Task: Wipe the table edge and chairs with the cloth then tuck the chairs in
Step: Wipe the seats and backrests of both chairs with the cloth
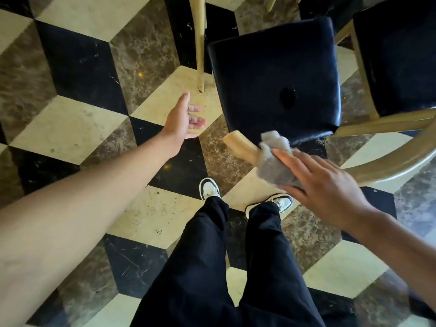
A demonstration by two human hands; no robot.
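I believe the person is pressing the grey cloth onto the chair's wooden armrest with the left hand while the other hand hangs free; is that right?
Not quite: the head view shows the right hand pressing the grey cloth onto the chair's wooden armrest. The left hand is the one hanging free, open above the floor.

grey cloth [273, 161] draped over chair rail [240, 147]

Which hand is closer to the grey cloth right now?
Right. The right hand presses the grey cloth against the chair's wooden arm; the left hand hangs open over the floor, well to the cloth's left.
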